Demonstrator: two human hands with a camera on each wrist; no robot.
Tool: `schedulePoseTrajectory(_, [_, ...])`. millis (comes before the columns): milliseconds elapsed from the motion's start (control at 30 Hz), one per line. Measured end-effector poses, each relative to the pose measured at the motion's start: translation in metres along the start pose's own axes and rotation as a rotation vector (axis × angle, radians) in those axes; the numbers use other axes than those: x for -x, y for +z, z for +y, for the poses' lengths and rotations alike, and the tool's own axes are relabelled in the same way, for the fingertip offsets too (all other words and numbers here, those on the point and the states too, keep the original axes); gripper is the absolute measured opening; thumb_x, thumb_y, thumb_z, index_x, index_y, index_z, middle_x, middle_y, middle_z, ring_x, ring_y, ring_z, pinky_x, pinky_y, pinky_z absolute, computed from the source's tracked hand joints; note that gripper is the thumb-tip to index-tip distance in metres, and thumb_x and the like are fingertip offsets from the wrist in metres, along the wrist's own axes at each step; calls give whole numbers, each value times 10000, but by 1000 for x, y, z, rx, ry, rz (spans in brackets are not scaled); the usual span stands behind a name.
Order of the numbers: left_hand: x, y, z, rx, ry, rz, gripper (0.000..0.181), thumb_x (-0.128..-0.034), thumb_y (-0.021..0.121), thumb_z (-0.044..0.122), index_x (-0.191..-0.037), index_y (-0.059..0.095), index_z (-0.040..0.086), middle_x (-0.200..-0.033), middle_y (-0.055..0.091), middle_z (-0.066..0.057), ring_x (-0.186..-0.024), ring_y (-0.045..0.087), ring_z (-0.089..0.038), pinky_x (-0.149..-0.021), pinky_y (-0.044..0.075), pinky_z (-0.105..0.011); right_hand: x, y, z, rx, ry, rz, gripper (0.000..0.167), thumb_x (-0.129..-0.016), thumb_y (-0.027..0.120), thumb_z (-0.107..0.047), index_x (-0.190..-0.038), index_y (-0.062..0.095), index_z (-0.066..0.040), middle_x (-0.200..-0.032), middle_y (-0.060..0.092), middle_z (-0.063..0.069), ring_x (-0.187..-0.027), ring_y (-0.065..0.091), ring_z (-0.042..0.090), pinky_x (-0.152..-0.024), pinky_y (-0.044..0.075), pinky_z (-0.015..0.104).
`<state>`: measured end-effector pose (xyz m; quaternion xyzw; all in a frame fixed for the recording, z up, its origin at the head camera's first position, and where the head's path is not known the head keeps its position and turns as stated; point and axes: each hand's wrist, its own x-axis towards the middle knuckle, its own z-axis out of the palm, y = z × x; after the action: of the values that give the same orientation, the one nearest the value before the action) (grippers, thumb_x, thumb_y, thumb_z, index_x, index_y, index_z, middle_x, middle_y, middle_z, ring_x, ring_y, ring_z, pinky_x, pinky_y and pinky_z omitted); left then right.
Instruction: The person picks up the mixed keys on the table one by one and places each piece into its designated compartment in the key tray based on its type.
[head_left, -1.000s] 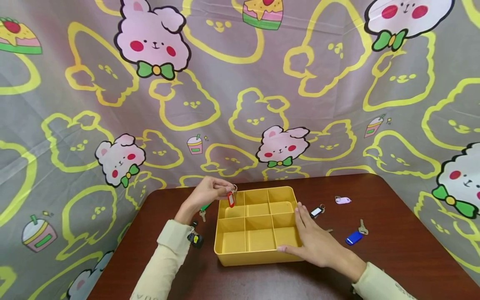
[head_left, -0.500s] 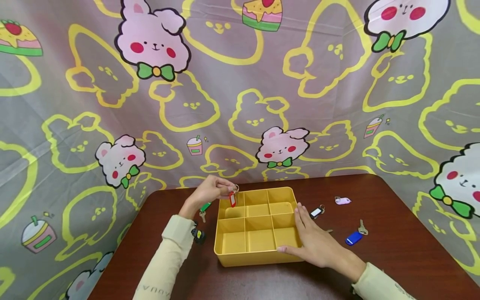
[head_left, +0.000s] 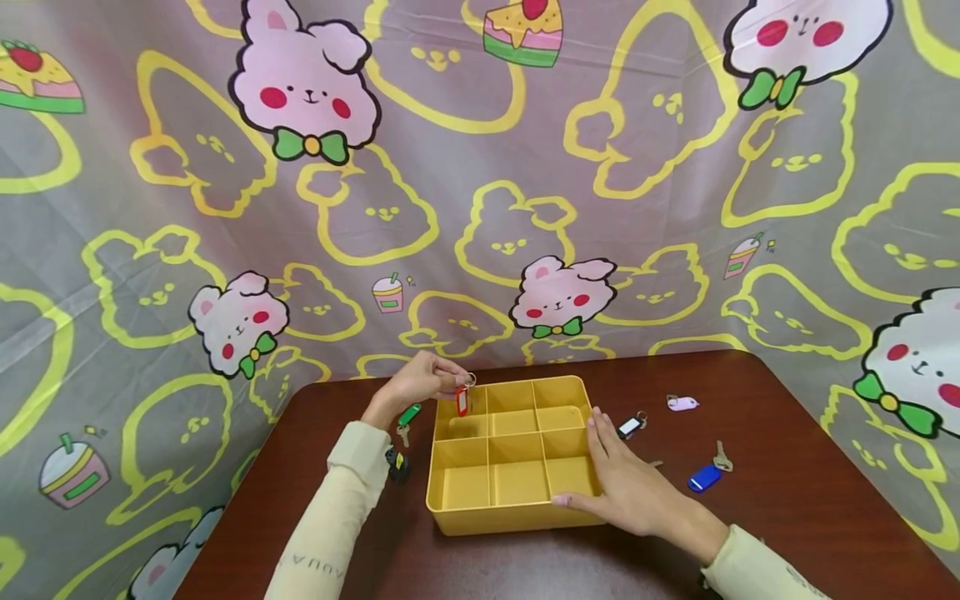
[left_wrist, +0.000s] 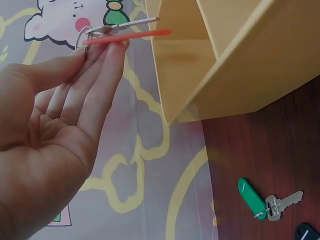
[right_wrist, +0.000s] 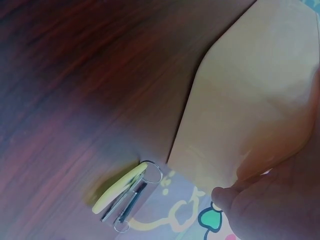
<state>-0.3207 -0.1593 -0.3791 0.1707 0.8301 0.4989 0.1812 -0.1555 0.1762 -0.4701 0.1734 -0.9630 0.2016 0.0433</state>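
Being pinched by the left hand (head_left: 422, 380), the red key tag (head_left: 462, 402) is held near the back left compartment (head_left: 467, 430) of the yellow box (head_left: 517, 520), whose right side is touched by the straight-fingered right hand (head_left: 632, 482). If loosely pinched, the tag could be dropped outside.

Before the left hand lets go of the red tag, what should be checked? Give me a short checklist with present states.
1. Left hand pinches the red tag: ok.
2. Right hand rests against the box: ok.
3. Box sits flat on the table: ok.
4. Red tag wholly inside the rim of the far-left compartment: cannot tell; depth is unclear.
5. Left sleeve clear of the black fob: cannot tell; they overlap in the head view.
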Motion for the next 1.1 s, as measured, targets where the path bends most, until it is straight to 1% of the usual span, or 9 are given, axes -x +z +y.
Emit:
schedulePoseTrajectory(100, [-2,-1,-2,-21,5,-14,240,-1045,610,76,-1180,765,-48,-1213,776,-210,-1033,785,-227,-1009,581,-552,0,0,0,5,-1,2,1285,-862,532,-880,-1625,215,104,-1741,104,295,-1623,195,442,-1232,380,562])
schedulePoseTrajectory(233, [-5,0,-5,-35,-22,-28,234,-1042,619,75,-1172,768,-49,-1195,776,-224,-979,787,-207,-1006,583,-551,0,0,1,10,-1,1,1288,-860,524,-886,-1625,215,103,-1741,100,296,-1624,192,437,-1232,382,555])
schedulePoseTrajectory(433, [-12,-1,-12,-58,-39,-47,247,-1045,601,57,-1193,755,-67,-1199,778,-210,-997,784,-208,-943,633,-459,0,2,2,13,-1,4,1276,-865,547,-867,-1627,212,99,-1743,98,291,-1626,192,426,-1230,386,546])
schedulePoseTrajectory(500, [-14,-2,-13,-64,-42,-50,250,-1047,605,63,-1200,751,-72,-1201,777,-214,-998,785,-212,-936,637,-446,0,2,1,11,-1,4,1277,-864,548,-868,-1628,212,97,-1743,100,289,-1626,192,424,-1226,390,545])
schedulePoseTrajectory(633, [-18,-4,-14,-76,-43,-52,245,-1041,605,46,-1194,748,-82,-1182,782,-216,-970,789,-226,-953,624,-488,0,1,1,9,-1,6,1284,-859,541,-877,-1629,211,95,-1743,99,290,-1624,200,427,-1223,395,548])
schedulePoseTrajectory(767, [-21,-4,-12,-90,-38,-72,244,-1036,598,33,-1188,748,-86,-1175,784,-215,-977,796,-250,-974,605,-524,0,1,0,7,3,0,1297,-851,526,-893,-1630,208,95,-1744,93,290,-1623,203,431,-1226,393,552])
schedulePoseTrajectory(900, [-23,-1,-8,-97,-49,-88,241,-1037,602,33,-1187,747,-87,-1181,778,-229,-1000,797,-293,-990,593,-538,0,-1,0,4,8,-6,1311,-845,508,-909,-1633,196,91,-1747,83,285,-1626,192,428,-1230,386,553])
schedulePoseTrajectory(1100, [-26,4,-5,-119,-56,-105,231,-1039,618,47,-1167,750,-94,-1138,786,-227,-991,797,-325,-978,596,-541,1,-2,0,-2,7,-7,1307,-849,520,-899,-1630,200,99,-1742,94,299,-1620,200,444,-1219,390,569])
